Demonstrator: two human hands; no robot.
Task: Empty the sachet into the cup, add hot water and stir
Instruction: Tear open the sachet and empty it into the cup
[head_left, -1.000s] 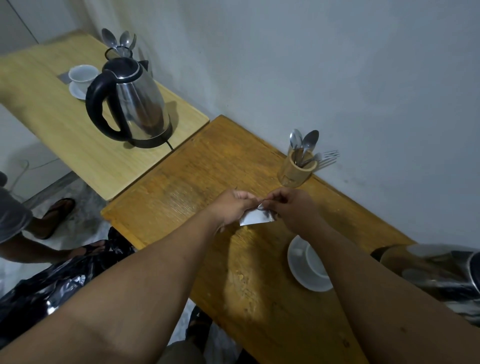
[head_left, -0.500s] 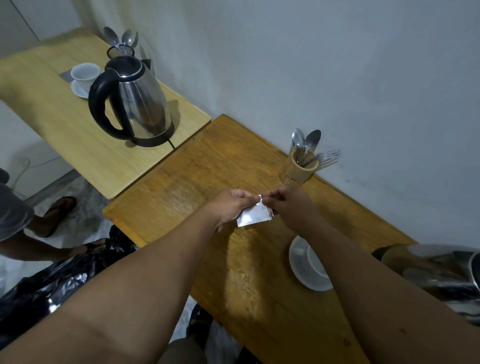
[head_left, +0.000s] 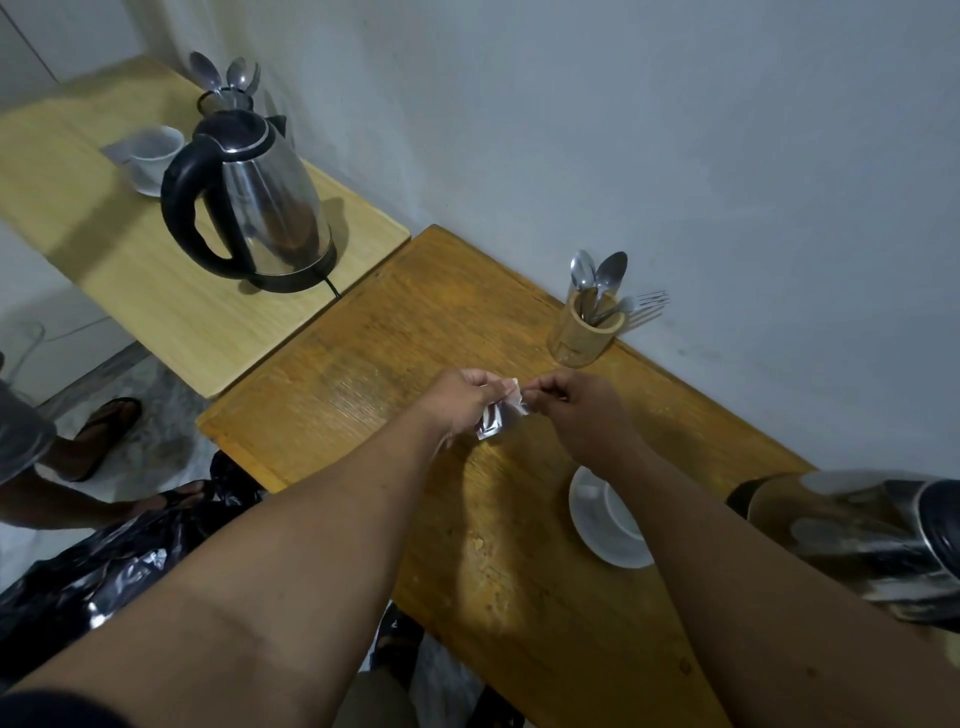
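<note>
Fingers (head_left: 480, 385) of both hands on small, crumpled silvery sachet (head_left: 494, 420).

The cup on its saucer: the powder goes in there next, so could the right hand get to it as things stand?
Probably yes. The cup sits right beside the right forearm with nothing on top, and the table around it is bare. But the right hand and left hand are both pinching the sachet.

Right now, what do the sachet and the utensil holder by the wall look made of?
Sachet: likely foil or metallised film, since it is silvery, glossy and crinkled between both hands. Utensil holder: looks like bamboo or pale wood, a matte tan cylinder with a thick rim.
</note>
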